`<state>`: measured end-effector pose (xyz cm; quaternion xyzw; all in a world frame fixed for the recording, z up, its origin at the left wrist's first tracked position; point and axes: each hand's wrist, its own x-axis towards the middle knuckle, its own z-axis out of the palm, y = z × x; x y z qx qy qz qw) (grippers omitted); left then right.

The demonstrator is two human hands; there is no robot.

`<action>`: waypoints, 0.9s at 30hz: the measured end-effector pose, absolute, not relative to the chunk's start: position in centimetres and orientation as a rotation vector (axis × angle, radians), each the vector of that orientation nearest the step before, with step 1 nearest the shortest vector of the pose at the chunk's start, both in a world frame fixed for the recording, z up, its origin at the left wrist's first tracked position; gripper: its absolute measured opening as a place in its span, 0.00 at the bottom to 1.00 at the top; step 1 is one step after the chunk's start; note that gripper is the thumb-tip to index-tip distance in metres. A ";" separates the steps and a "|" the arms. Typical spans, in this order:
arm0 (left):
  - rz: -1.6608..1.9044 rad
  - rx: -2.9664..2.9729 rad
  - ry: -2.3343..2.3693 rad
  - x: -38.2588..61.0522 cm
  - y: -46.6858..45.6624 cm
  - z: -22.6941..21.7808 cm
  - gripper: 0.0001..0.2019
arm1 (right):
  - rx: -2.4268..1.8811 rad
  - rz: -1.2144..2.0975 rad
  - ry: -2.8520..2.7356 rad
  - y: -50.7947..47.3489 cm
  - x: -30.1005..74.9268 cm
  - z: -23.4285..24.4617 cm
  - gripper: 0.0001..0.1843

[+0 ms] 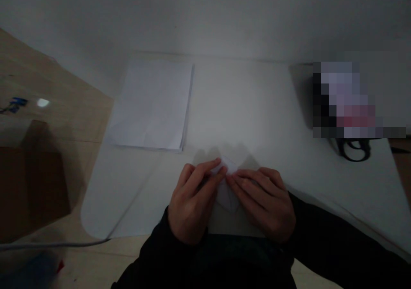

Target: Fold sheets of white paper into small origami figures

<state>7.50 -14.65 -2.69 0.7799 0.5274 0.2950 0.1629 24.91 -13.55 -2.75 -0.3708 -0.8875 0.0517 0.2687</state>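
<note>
White mat (250, 109) covers most of the light wooden table (64, 96) in front of you, and one round corner of it sits near you on the left. A neat stack of white paper (150, 105) lies on the far left part of the mat. Far to the right, you have black scissors (355, 150) with looped handles, partly under a blurred thing (343, 98) that is too fuzzy to name. On the wood to your left sits a brown shape (32, 186), maybe a box, but it is too dark to tell. A small blue thing (14, 104) lies farther off on the wood, and a thin white cable (54, 245) runs along the near left.

Your black sleeves (334, 237) come in from the near side. Your left hand (192, 201) and right hand (265, 201) are curled closed over a small folded paper (226, 195) on the mat, right in front of you. Your fingertips (221, 171) almost meet on top of it. The paper sits between your hands, and neither hand is nearer to it. Its long side points from near to far, and its far tip pokes out past your fingers.
</note>
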 end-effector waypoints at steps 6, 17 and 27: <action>0.671 2.362 1.583 6.4 -14.8 -2.4 0.16 | -1.126 0.137 -2.316 -14.0 27.2 -3.2 0.14; 0.622 2.668 1.292 8.0 -17.1 -2.8 0.20 | -0.950 0.069 -2.361 -13.4 28.1 -3.0 0.13; 0.564 2.737 1.581 5.7 -20.0 -3.4 0.25 | -0.934 -0.113 -2.406 -14.5 28.6 -4.0 0.17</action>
